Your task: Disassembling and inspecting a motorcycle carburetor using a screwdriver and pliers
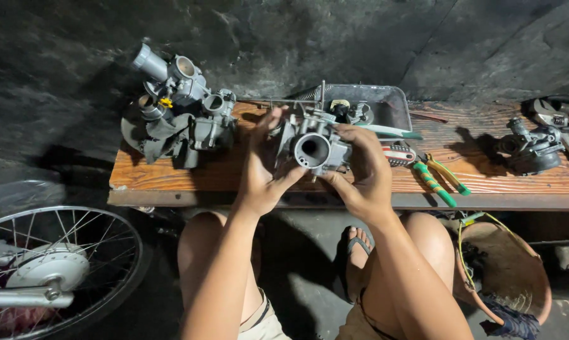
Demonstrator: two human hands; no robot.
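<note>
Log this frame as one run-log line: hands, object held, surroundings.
left hand: holds carburetor | right hand: holds same | bench: carburetor pile, tray, pliers | floor: spoked wheel

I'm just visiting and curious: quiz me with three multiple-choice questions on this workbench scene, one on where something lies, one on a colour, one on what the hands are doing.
1. Where does the pile of spare carburetors lie?
A. left end of the wooden bench
B. in the basket
C. on the floor

2. What colour are the pliers' handles?
A. red
B. green and yellow
C. blue

3. How is the carburetor at centre held?
A. resting untouched
B. by one hand
C. by both hands

Answers: 1 A, the pile sits at the bench's left end. 2 B, the grips are green with yellow. 3 C, the left hand and right hand both grip it.
</note>
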